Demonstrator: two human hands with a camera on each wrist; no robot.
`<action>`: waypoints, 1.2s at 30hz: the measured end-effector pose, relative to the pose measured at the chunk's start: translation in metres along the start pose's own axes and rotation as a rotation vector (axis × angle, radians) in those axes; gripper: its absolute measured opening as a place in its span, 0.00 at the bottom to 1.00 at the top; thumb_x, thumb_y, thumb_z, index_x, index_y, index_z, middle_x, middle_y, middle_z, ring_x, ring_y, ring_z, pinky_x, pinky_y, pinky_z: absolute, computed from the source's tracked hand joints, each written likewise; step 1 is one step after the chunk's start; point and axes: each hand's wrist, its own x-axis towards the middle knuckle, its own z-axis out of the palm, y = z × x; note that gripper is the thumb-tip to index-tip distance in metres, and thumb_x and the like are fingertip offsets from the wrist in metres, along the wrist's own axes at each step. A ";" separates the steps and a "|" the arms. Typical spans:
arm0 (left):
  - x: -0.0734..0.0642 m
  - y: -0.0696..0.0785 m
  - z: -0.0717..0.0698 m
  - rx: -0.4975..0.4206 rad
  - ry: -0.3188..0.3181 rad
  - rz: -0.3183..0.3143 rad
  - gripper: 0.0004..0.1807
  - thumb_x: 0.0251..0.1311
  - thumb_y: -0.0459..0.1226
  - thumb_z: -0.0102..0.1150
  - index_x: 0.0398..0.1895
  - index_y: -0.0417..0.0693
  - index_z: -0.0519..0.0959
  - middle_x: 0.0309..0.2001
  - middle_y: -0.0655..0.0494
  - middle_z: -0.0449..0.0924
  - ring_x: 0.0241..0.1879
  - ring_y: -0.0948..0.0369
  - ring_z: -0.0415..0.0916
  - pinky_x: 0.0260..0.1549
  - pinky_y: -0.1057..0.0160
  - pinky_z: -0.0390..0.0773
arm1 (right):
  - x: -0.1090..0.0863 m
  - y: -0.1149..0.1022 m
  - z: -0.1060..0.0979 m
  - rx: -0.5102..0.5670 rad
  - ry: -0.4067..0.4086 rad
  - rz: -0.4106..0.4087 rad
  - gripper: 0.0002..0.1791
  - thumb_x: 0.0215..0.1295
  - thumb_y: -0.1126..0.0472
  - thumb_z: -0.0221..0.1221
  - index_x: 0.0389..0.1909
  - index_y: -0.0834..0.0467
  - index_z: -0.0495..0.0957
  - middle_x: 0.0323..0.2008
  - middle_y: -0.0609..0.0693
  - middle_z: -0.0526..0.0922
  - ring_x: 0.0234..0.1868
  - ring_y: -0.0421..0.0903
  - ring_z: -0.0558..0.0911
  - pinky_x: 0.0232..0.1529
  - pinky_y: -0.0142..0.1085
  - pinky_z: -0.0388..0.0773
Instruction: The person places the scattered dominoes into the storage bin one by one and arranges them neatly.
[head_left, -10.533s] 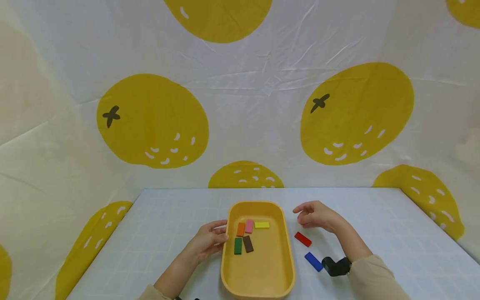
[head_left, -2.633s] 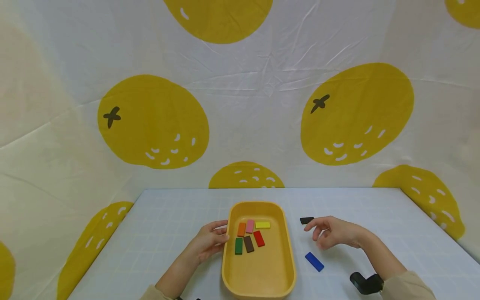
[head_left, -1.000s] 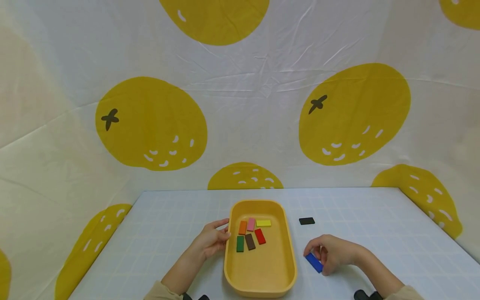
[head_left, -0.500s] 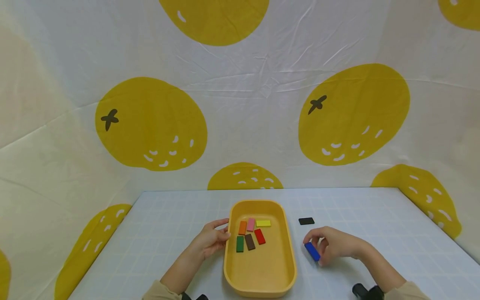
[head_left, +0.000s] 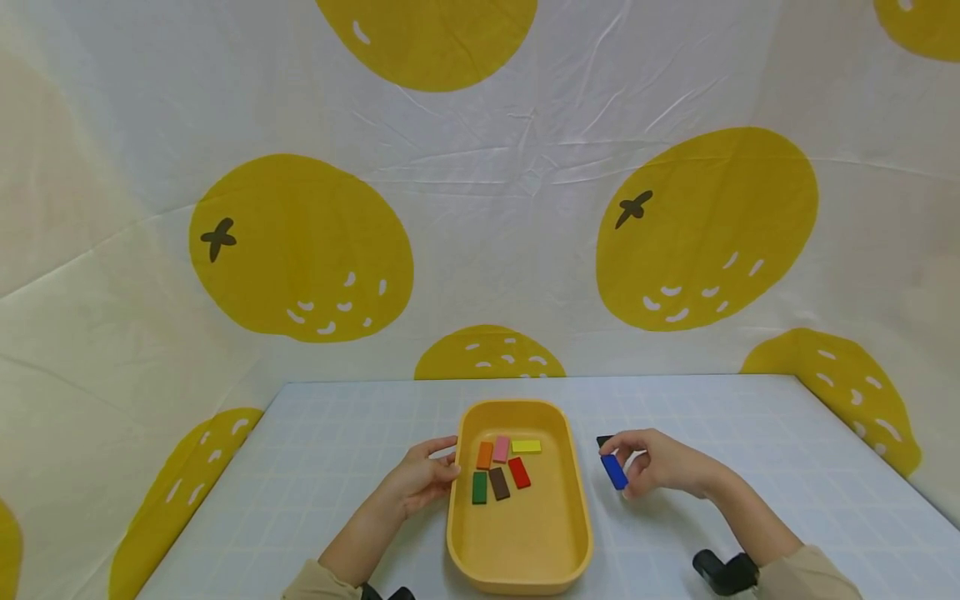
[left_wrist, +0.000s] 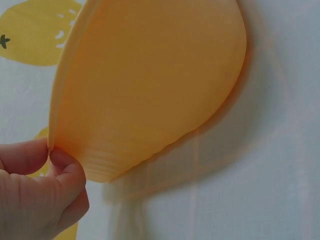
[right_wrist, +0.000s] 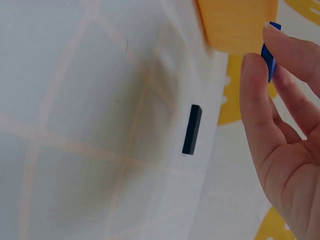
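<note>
My left hand point(head_left: 422, 479) pinches the left rim of a yellow-orange tray point(head_left: 525, 542); the left wrist view shows thumb and finger on either side of that tray's edge point(left_wrist: 56, 100). Held up between the thumb and fingertips of my right hand point(head_left: 667, 462) is a small flat blue block point(head_left: 614, 472), tilted, to the right of the tray. In the right wrist view the blue block point(right_wrist: 269, 62) is partly hidden by the fingers. A black block point(head_left: 602, 440) lies on the table just behind, mostly covered by the right hand in the head view.
Inside the tray lie orange point(head_left: 485, 455), pink point(head_left: 501, 449), yellow point(head_left: 526, 447), green point(head_left: 479, 488), brown point(head_left: 499, 483) and red point(head_left: 519, 472) blocks, grouped toward its back left. A pale checked cloth point(head_left: 345, 433) covers the table. Behind hangs a fruit-print curtain point(head_left: 502, 225).
The red block moved from the table into the tray. My right hand took hold of the blue block, raised it and carried it backward, toward the black block. The left hand stays at the rim.
</note>
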 end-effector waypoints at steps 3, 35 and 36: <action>0.000 0.000 0.000 0.000 0.001 -0.001 0.30 0.57 0.17 0.46 0.65 0.29 0.55 0.56 0.33 0.66 0.43 0.55 0.73 0.48 0.54 0.75 | 0.002 -0.004 -0.001 0.024 0.004 -0.006 0.29 0.47 0.71 0.68 0.53 0.66 0.71 0.38 0.56 0.70 0.30 0.49 0.76 0.35 0.34 0.78; -0.002 0.001 0.001 0.009 0.012 0.012 0.29 0.57 0.18 0.47 0.64 0.28 0.56 0.50 0.39 0.72 0.39 0.58 0.73 0.39 0.62 0.77 | 0.027 -0.037 0.006 -0.002 0.072 0.014 0.27 0.46 0.70 0.68 0.50 0.64 0.73 0.35 0.56 0.72 0.31 0.48 0.75 0.38 0.38 0.78; -0.001 0.001 0.001 0.008 0.012 0.012 0.29 0.57 0.18 0.47 0.64 0.28 0.56 0.50 0.39 0.72 0.38 0.58 0.73 0.39 0.62 0.77 | 0.029 -0.038 0.007 -0.008 0.077 0.016 0.27 0.46 0.70 0.68 0.50 0.63 0.73 0.35 0.56 0.72 0.32 0.48 0.75 0.38 0.38 0.78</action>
